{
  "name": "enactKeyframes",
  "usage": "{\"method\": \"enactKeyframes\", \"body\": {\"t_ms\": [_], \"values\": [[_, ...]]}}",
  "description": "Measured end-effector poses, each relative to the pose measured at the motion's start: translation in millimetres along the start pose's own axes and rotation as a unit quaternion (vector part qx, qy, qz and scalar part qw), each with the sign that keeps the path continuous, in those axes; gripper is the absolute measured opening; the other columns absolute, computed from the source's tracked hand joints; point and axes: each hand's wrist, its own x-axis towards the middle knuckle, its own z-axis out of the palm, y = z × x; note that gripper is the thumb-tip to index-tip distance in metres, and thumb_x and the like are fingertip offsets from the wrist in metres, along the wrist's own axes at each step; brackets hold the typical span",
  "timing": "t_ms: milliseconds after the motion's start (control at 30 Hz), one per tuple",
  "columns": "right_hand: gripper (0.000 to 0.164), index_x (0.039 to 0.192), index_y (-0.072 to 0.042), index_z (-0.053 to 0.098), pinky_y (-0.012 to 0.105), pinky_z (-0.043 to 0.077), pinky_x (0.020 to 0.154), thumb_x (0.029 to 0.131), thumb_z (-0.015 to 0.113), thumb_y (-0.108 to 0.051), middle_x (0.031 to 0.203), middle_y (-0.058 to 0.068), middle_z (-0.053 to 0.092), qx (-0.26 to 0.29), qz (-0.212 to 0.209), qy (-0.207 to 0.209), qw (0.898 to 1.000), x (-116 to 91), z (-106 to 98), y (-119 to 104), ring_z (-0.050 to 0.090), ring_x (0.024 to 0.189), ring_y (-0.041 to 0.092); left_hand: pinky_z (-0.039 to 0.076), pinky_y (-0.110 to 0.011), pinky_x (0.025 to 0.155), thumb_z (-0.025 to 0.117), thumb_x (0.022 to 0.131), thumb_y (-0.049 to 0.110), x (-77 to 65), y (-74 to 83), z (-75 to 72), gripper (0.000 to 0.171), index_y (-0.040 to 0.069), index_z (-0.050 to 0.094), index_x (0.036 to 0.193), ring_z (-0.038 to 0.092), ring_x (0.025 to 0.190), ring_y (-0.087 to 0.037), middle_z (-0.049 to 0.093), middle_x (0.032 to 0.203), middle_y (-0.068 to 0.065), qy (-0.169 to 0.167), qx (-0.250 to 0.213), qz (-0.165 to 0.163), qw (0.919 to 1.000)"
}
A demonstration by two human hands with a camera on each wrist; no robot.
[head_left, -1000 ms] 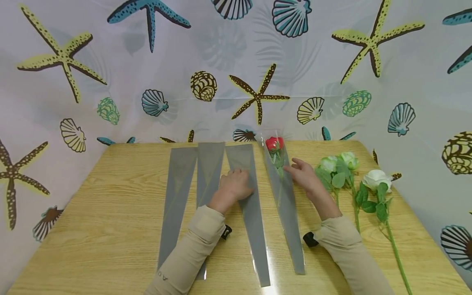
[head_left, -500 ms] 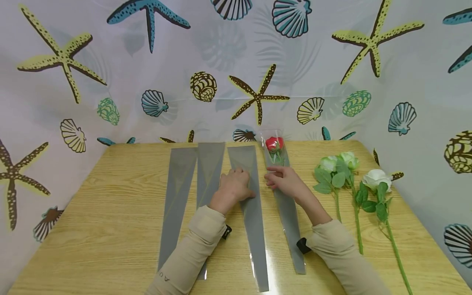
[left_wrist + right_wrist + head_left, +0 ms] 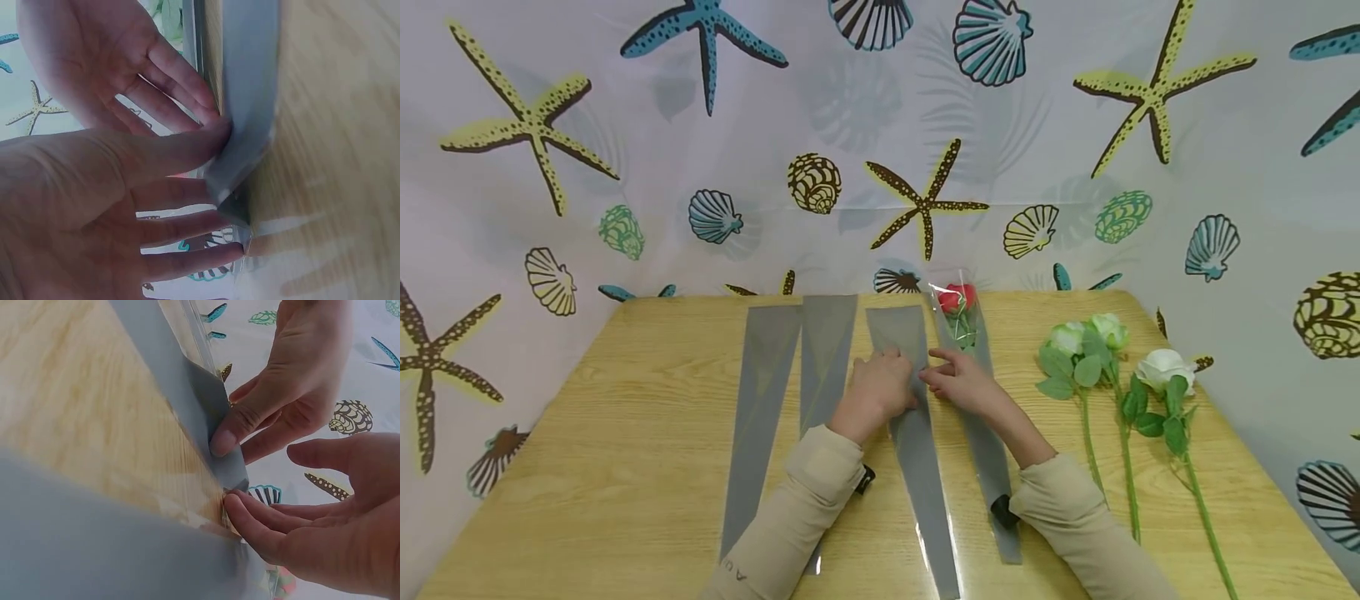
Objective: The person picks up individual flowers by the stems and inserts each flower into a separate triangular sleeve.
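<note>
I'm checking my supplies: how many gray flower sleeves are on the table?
4, left to right: the first sleeve; the second sleeve beside it; the third sleeve, held by the left hand; the fourth sleeve, with the red rose inside. Any stacked underneath would be hidden.

The left hand (image 3: 880,387) covers the middle of the third grey wrapper (image 3: 922,483) from the left, and the left sleeve (image 3: 793,517) hides much of the near half of the second wrapper (image 3: 827,350). Behind the right hand (image 3: 966,385), the lower stem of the red rose (image 3: 957,297) is lost. The head view's near edge cuts off the stem of the rightmost white rose (image 3: 1165,369). The surface (image 3: 340,137) blurs in the left wrist view.
</note>
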Motion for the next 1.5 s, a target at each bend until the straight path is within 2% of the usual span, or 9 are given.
{"method": "enactKeyframes", "body": {"t_ms": [200, 300, 467, 733, 867, 1033, 1233, 1333, 1500], "values": [[0.068, 0.159, 0.016, 0.024, 0.033, 0.061, 0.093, 0.108, 0.056, -0.015, 0.143, 0.039, 0.058, 0.037, 0.009, 0.003, 0.999, 1.3, 0.7, 0.6, 0.073, 0.113, 0.036, 0.055, -0.058, 0.097, 0.072, 0.099, 0.023, 3.9, -1.4, 2.0, 0.012, 0.012, 0.076, 0.095, 0.073, 0.099, -0.031, 0.077, 0.102, -0.007, 0.05, -0.006, 0.004, 0.9987], [0.071, 0.162, 0.015, 0.017, 0.034, 0.059, 0.1, 0.112, 0.051, -0.022, 0.152, 0.038, 0.051, 0.082, 0.025, -0.011, 0.996, 2.0, -1.4, 1.6, 0.069, 0.125, 0.039, 0.056, -0.045, 0.074, 0.069, 0.101, 0.022, 7.3, -6.2, 0.8, 0.03, 0.015, 0.071, 0.072, 0.067, 0.07, -0.022, 0.071, 0.074, -0.002, 0.082, -0.039, 0.002, 0.9959], [0.074, 0.163, 0.013, 0.013, 0.04, 0.053, 0.112, 0.115, 0.041, -0.035, 0.166, 0.033, 0.034, 0.194, 0.036, -0.04, 0.98, 2.1, -8.5, 5.5, 0.05, 0.146, 0.045, 0.038, -0.033, 0.054, 0.069, 0.102, 0.021, 4.1, -9.2, -14.3, 0.026, 0.017, 0.081, 0.08, 0.054, 0.06, -0.015, 0.07, 0.069, 0.001, 0.108, -0.09, 0.013, 0.99], [0.08, 0.166, 0.006, 0.012, 0.04, 0.056, 0.108, 0.114, 0.036, -0.05, 0.172, 0.028, 0.025, 0.343, 0.041, -0.094, 0.934, 5.6, -17.8, 7.2, 0.037, 0.154, 0.045, 0.056, -0.038, 0.073, 0.07, 0.103, 0.026, -12.1, -8.7, -46.5, 0.018, 0.019, 0.085, 0.11, 0.071, 0.085, -0.017, 0.082, 0.105, -0.001, 0.095, -0.11, 0.043, 0.9885], [0.073, 0.167, -0.001, 0.021, 0.037, 0.059, 0.104, 0.114, 0.036, -0.048, 0.172, 0.025, 0.029, 0.38, 0.038, -0.088, 0.92, 5.4, -21.4, 5.5, 0.055, 0.145, 0.035, 0.059, -0.043, 0.091, 0.07, 0.103, 0.03, -23.9, -10.9, -62.4, 0.024, 0.019, 0.081, 0.121, 0.076, 0.108, -0.021, 0.08, 0.123, -0.001, 0.066, -0.119, 0.064, 0.9887], [0.073, 0.166, 0.001, 0.022, 0.034, 0.06, 0.099, 0.114, 0.04, -0.046, 0.171, 0.026, 0.029, 0.394, 0.046, -0.062, 0.916, 2.1, -28.6, 5.1, 0.073, 0.118, 0.018, 0.057, -0.045, 0.098, 0.071, 0.102, 0.029, -35.9, -12.3, -76.9, 0.024, 0.02, 0.081, 0.122, 0.075, 0.113, -0.019, 0.079, 0.124, 0.002, 0.053, -0.123, 0.089, 0.987], [0.076, 0.165, 0.003, 0.022, 0.032, 0.061, 0.097, 0.113, 0.04, -0.049, 0.172, 0.027, 0.025, 0.379, 0.062, -0.065, 0.921, 0.4, -34.5, 8.9, 0.068, 0.13, 0.025, 0.058, -0.039, 0.087, 0.073, 0.101, 0.026, -45.3, -11.3, -86.2, 0.021, 0.02, 0.082, 0.119, 0.074, 0.102, -0.015, 0.08, 0.121, 0.004, 0.052, -0.103, 0.125, 0.9854], [0.073, 0.162, 0.006, 0.026, 0.034, 0.062, 0.097, 0.114, 0.039, -0.048, 0.164, 0.028, 0.041, 0.366, 0.072, -0.095, 0.923, 0.8, -34.0, 11.6, 0.074, 0.118, 0.021, 0.058, -0.041, 0.089, 0.073, 0.101, 0.026, -49.4, -12.1, -89.2, 0.021, 0.022, 0.082, 0.12, 0.074, 0.107, -0.017, 0.078, 0.125, 0.004, 0.054, -0.082, 0.142, 0.985], [0.064, 0.158, 0.006, 0.029, 0.033, 0.064, 0.087, 0.115, 0.042, -0.039, 0.117, 0.008, 0.078, 0.387, 0.074, -0.088, 0.915, -0.8, -33.2, 13.4, 0.078, 0.097, 0.014, 0.055, -0.047, 0.105, 0.072, 0.101, 0.024, -52.1, -14.2, -91.0, 0.022, 0.02, 0.082, 0.121, 0.069, 0.126, -0.023, 0.071, 0.139, -0.003, 0.039, -0.086, 0.186, 0.978]]}}
